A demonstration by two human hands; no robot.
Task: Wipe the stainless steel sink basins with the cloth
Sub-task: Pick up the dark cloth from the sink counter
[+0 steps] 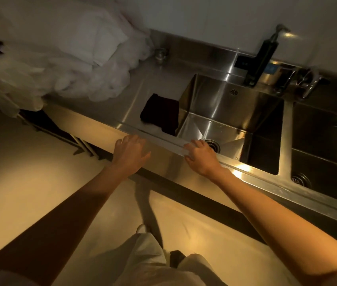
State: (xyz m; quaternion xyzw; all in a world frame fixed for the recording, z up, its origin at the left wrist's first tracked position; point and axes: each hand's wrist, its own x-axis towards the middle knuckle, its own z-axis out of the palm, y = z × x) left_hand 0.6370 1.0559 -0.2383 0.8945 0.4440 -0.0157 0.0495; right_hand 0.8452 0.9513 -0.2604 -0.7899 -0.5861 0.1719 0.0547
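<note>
Left hand [129, 150]: empty, fingers loosely spread, hovering at the front edge of the steel tabletop [122, 100], fingertips about at the raised front lip
Right hand [201, 156]: empty, fingers slightly curled and open, resting on or just above the front rim of the near basin; contact cannot be told for sure
Cloth [160, 114]: dark, folded, lying flat on the tabletop's drainboard, just beside the left wall of the near basin, one corner reaching to the basin edge
Direction from the hands: beyond both, away from the body; it sits between the two in line, a little closer to the left hand's side
Long axis of the cloth: roughly running from the back wall toward the person, parallel to the basin's left edge
Nearer hand: judged about even, the left with the straighter reach forward, the right needing to cross leftward
Near basin [221, 118]: dry-looking steel, drain [212, 145] just past the right hand's fingers
Far basin [318, 145]: to the right, well apart from the cloth, its own drain [300, 179] showing
Step in hand: likely picking up the cloth, wiping not yet begun
</note>
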